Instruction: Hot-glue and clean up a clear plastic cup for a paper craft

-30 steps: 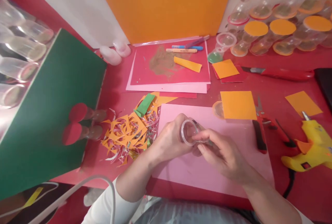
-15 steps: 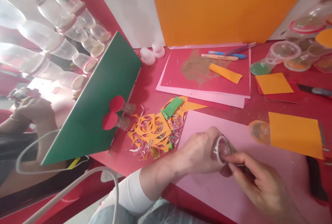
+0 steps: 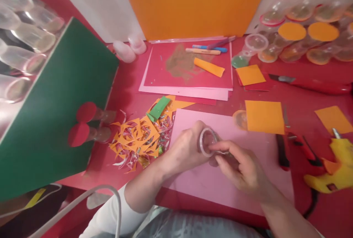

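My left hand [image 3: 186,146] is wrapped around a clear plastic cup [image 3: 206,136], its round rim tilted up toward me. At the near side of that rim, my right hand [image 3: 242,164] pinches, index finger over the edge and thumb below. A thin pale edge shows by the right fingers, too small to make out. Both hands are above a pink sheet [image 3: 193,186] on the red table. Close to my left forearm lies a heap of orange paper scraps and shreds [image 3: 138,135], topped by a folded green paper piece [image 3: 160,107].
A green board [image 3: 55,94] stands at left beside two red-topped clear containers [image 3: 93,124]. Orange paper squares [image 3: 264,116], a red-handled cutting tool [image 3: 306,150] and a yellow glue gun [image 3: 335,164] lie right. Clear containers [image 3: 292,47], pens [image 3: 204,51] and sand [image 3: 182,63] are farther back.
The view has swung to the right, so the glue gun and red-handled tool now show. Both hands keep their hold at the cup, with the right index finger slightly farther over the rim.
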Demonstrator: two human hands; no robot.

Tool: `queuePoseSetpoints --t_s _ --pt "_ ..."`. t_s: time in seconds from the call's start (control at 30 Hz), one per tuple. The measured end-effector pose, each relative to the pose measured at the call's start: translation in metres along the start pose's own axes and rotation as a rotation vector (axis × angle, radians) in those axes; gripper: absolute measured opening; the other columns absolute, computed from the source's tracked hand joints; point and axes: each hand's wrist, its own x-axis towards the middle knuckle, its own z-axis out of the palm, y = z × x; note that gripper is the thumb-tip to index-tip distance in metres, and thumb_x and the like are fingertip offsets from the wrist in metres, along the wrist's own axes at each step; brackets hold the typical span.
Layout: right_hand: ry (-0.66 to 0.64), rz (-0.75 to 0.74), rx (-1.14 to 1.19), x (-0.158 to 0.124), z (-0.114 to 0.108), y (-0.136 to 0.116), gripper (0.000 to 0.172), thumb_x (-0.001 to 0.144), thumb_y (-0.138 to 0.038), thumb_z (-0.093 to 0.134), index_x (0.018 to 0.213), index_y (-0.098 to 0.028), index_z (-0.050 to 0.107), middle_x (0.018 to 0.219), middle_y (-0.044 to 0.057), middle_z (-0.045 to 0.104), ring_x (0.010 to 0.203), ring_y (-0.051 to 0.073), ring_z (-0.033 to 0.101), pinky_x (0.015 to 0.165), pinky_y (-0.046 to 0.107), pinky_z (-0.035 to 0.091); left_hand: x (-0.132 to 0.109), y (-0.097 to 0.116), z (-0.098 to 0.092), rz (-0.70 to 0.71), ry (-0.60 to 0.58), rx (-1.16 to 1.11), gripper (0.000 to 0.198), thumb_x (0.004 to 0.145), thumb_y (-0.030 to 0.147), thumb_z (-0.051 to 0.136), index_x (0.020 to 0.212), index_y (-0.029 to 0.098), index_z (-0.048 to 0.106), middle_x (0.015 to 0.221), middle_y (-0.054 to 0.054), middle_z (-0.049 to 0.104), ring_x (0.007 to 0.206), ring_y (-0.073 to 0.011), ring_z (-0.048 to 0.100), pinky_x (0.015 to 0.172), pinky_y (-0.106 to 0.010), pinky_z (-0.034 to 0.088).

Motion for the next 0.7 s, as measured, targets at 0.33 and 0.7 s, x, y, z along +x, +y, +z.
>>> queuePoseSetpoints --t_s 0.33,0.7 --pt "0.003 0.095 0.133 -0.002 0.002 0.005 0.007 0.09 -0.017 0.052 0.09 -0.023 0.051 0.071 -0.002 0.07 0.058 0.012 0.072 0.054 0.017 0.054 -0.001 0.0 0.004 0.115 0.046 0.056 0.03 0.071 0.017 0.069 0.086 0.024 0.044 0.074 0.006 0.069 0.062 -0.0114 0.068 0.054 -0.019 0.044" --pt "0.025 0.166 0.024 0.003 -0.001 0.0 0.01 0.084 -0.018 0.05 0.079 -0.025 0.046 0.063 -0.002 0.065 0.055 0.014 0.068 0.049 0.021 0.051 -0.001 0.011 0.005 0.037 0.014 0.0 0.032 0.069 0.017 0.069 0.082 0.025 0.041 0.073 0.007 0.071 0.061 -0.0114 0.069 0.054 -0.018 0.047"
